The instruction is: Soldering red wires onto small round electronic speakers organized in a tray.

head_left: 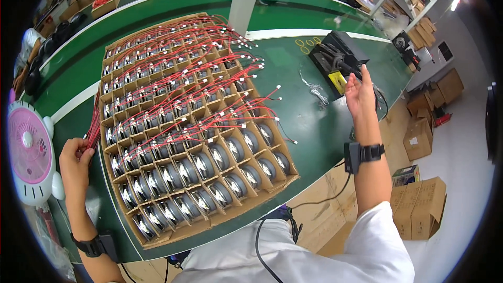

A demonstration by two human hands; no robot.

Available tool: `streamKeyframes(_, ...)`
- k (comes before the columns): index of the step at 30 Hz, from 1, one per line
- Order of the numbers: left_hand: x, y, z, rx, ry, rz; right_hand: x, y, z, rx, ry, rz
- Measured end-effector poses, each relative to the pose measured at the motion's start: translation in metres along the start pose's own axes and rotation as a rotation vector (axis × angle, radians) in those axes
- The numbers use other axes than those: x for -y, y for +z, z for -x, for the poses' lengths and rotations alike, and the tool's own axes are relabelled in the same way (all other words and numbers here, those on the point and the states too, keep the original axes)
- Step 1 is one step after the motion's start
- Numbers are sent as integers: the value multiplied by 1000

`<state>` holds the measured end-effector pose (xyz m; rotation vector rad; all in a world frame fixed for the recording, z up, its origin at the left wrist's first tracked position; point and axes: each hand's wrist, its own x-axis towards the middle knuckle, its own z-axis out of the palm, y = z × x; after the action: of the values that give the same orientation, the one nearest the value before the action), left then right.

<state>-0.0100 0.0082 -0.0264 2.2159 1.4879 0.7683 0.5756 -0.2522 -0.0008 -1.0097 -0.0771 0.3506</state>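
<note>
A cardboard divider tray [209, 228] lies in front of me, its cells filled with round grey and silver parts that look like small speakers [201, 165]. Red and black wires [209, 71] with small white connectors lie across its far rows. At the tray's left edge my left hand [76, 160] is closed around a bundle of red wires [94, 126]. My right hand [360, 94] is raised on the right, fingers stretched and holding nothing visible. It is close to a black box-shaped device [346, 47] with a black-handled tool and cable; whether it touches them, I cannot tell.
A pink and white fan [30, 152] stands at the left. Yellow rings [303, 44] and a clear tangled strand [314, 91] lie near the black device. A metal post [245, 2] rises behind the tray. Cardboard boxes [419, 204] stand at the right; other people sit across the green bench.
</note>
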Motion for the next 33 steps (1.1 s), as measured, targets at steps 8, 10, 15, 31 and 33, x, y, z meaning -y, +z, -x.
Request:
streamKeyframes(8,15,-6,-2,-136,-17,103,4,-8,-31,117,-19,414)
streamKeyframes(10,26,-5,-3,-205,21,84,1,-15,-9,199,5,434)
streamKeyframes(15,27,-6,-7,-146,-13,168,4,-15,26,193,-79,435)
streamKeyframes(31,21,-26,2,-81,-226,557,13,-37,102,191,-461,229)
streamKeyframes(33,18,-20,3,-78,-189,649,-2,-22,115,300,-515,391)
